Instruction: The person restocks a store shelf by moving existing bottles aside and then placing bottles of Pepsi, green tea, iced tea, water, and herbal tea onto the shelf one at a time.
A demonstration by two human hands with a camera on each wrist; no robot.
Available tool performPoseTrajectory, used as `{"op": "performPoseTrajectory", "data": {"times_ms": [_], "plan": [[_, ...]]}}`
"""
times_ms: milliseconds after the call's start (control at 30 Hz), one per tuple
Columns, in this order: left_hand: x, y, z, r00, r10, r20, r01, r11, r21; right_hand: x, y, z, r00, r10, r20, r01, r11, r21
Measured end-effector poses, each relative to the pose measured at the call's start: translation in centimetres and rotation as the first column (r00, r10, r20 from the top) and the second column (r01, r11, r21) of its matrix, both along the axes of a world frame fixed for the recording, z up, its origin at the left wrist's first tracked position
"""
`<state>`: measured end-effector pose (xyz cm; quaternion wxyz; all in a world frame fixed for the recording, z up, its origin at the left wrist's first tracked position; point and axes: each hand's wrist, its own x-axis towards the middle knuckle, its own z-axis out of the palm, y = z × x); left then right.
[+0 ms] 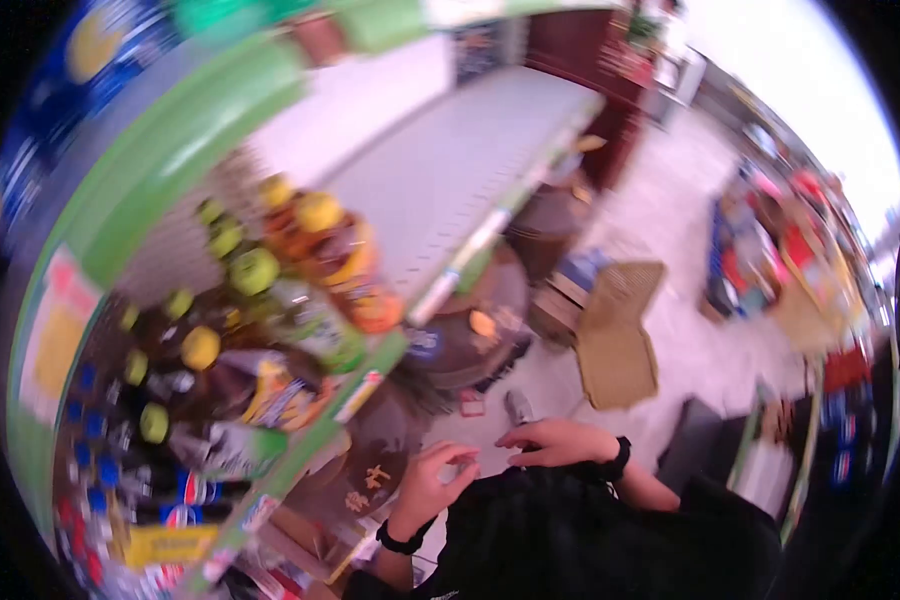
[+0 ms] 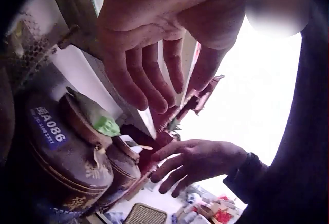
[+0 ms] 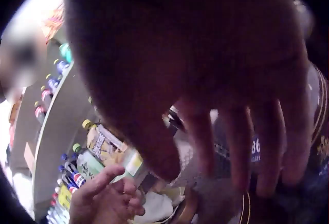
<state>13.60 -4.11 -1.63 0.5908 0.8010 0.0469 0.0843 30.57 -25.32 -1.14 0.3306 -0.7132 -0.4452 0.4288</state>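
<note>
My left hand (image 1: 437, 487) hangs in front of my body with nothing in it, its fingers loosely bent in the left wrist view. The right hand (image 1: 560, 443) is a little farther right, bare as well, its fingers spread and slightly bent in the left wrist view. A gap lies between the two hands. Left of them stands a green-edged shelf (image 1: 315, 440) crowded with drink bottles (image 1: 260, 385). Under that shelf are big brown jars (image 1: 480, 320), one with a blue label (image 2: 50, 127). Neither hand touches a bottle or a jar.
A flattened tan cardboard piece (image 1: 615, 340) lies on the pale floor (image 1: 620, 225) ahead, beside a small box (image 1: 560, 305). Colourful goods (image 1: 790, 245) are heaped at the right. Another rack with dark packs (image 1: 845, 430) stands close on my right. Farther back is a dark red cabinet (image 1: 615, 120).
</note>
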Motion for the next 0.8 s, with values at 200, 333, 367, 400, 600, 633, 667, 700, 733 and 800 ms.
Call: {"op": "performPoseTrajectory", "data": {"times_ms": [200, 333, 367, 400, 600, 633, 667, 700, 733, 800], "plan": [[1.4, -1.8, 7.3, 0.561, -0.754, 0.342, 0.825, 0.541, -0.162, -6.5, -7.0, 10.5, 0.968, 0.213, -0.131, -0.139, 0.893, 0.428], [3.5, -8.6, 13.7, -0.087, -0.687, 0.721, 0.993, -0.119, 0.007, -13.1, -10.0, 16.0, 0.924, 0.367, -0.109, -0.137, 0.581, 0.802], [3.6, -10.7, 14.8, -0.172, -0.62, 0.766, 0.974, -0.222, 0.038, -13.9, -10.5, 18.6, 0.958, 0.26, -0.124, -0.043, 0.556, 0.83], [3.8, -13.3, 16.0, -0.239, -0.489, 0.839, 0.96, -0.248, 0.129, -14.9, -11.2, 18.8, 0.971, 0.226, -0.084, -0.051, 0.53, 0.846], [3.0, -24.3, 17.5, -0.441, -0.432, 0.787, 0.853, -0.474, 0.218, -21.0, -20.0, 19.8, 0.989, -0.087, 0.123, -0.071, 0.451, 0.89], [2.4, -26.4, 17.7, -0.426, -0.446, 0.787, 0.85, -0.496, 0.179, -22.3, -21.7, 20.0, 0.969, -0.202, 0.141, -0.038, 0.443, 0.896], [1.7, -28.5, 17.7, -0.404, -0.465, 0.788, 0.85, -0.51, 0.135, -23.7, -23.5, 20.2, 0.939, -0.307, 0.155, -0.007, 0.432, 0.902], [2.0, -29.8, 15.5, -0.395, -0.429, 0.812, 0.785, -0.616, 0.057, -25.0, -25.5, 20.3, 0.904, -0.395, 0.161, 0.023, 0.422, 0.906], [1.9, -31.4, 14.4, -0.367, -0.401, 0.839, 0.714, -0.7, -0.022, -26.3, -27.3, 19.9, 0.841, -0.52, 0.15, 0.064, 0.372, 0.926], [-0.1, -35.5, 16.1, -0.145, -0.521, 0.841, 0.804, -0.558, -0.207, -28.5, -30.4, 18.2, 0.706, -0.705, 0.065, 0.137, 0.227, 0.964]]}}
